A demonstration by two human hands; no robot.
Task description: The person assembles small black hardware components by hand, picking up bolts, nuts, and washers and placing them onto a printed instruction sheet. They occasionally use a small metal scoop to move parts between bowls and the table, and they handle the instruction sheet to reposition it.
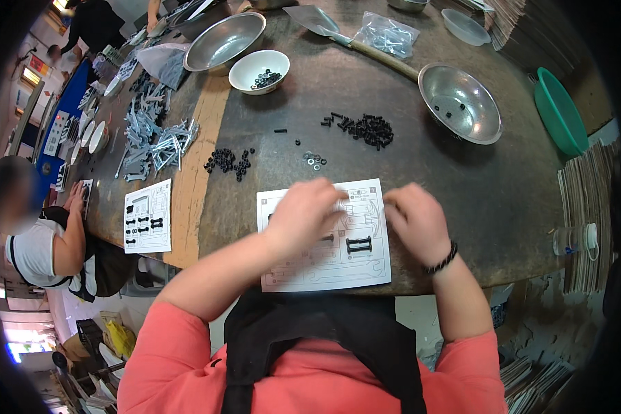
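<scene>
A white printed instruction sheet (348, 279) lies in front of me at the table's edge, with black screws (359, 244) set on its drawings. My left hand (303, 214) hovers over the sheet's upper middle, fingers bent toward the right and slightly blurred; whatever they pinch is too small to name. At the sheet's right edge is my right hand (417, 219), a dark beaded bracelet on its wrist. Its fingers are curled inward, and their contents are hidden. Beyond the sheet lie several washers (315, 161), a pile of black screws (369, 131) and a heap of black nuts (226, 161).
A white bowl (259, 65) of small black parts stands near steel bowls (486, 127). A wooden-handled scoop (379, 56) lies at the back. Wrenches (148, 131) heap at left, beyond another sheet (148, 238). At right are a green basin (559, 110) and cardboard stacks (586, 228). A person (41, 241) works at left.
</scene>
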